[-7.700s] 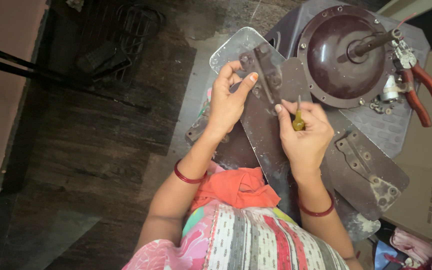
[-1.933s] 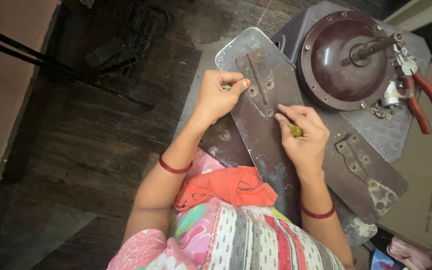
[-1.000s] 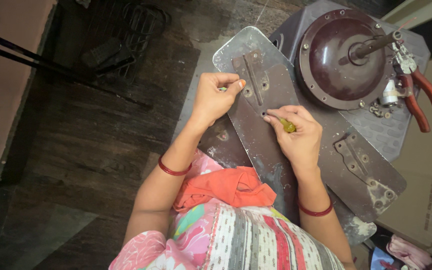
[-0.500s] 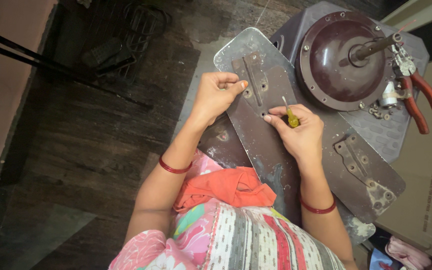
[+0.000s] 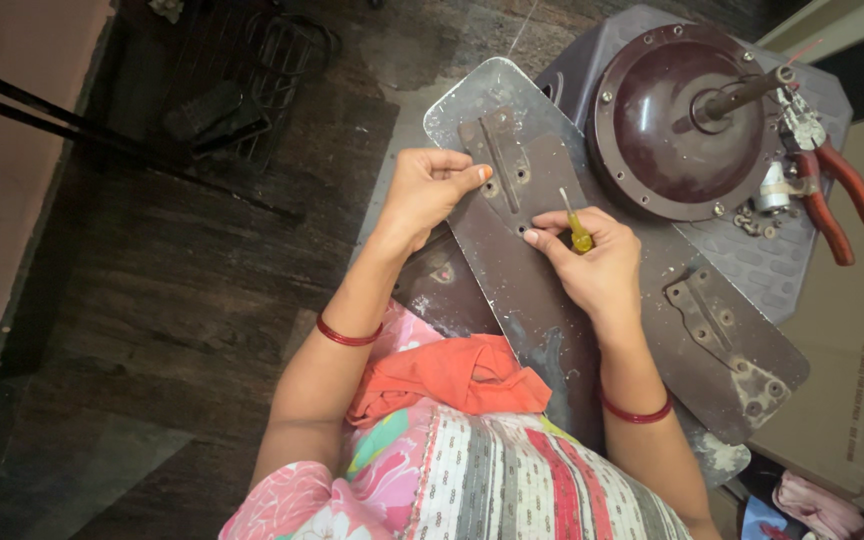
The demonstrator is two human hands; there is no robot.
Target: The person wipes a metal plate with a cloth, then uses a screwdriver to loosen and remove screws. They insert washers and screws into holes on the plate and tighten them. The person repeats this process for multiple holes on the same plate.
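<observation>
Holding a small yellow-handled screwdriver (image 5: 577,232) in our closed right hand (image 5: 592,265), we set its tip beside the metal bracket (image 5: 502,160) on the brown fan blade (image 5: 542,250). Our left hand (image 5: 427,190), fingers curled, presses that bracket's edge. Right of the blade sit the fan motor housing (image 5: 677,120) and red-handled pliers (image 5: 837,200).

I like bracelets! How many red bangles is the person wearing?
2: one bangle on the left wrist, one bangle on the right wrist. Sleeves may hide more higher up.
</observation>
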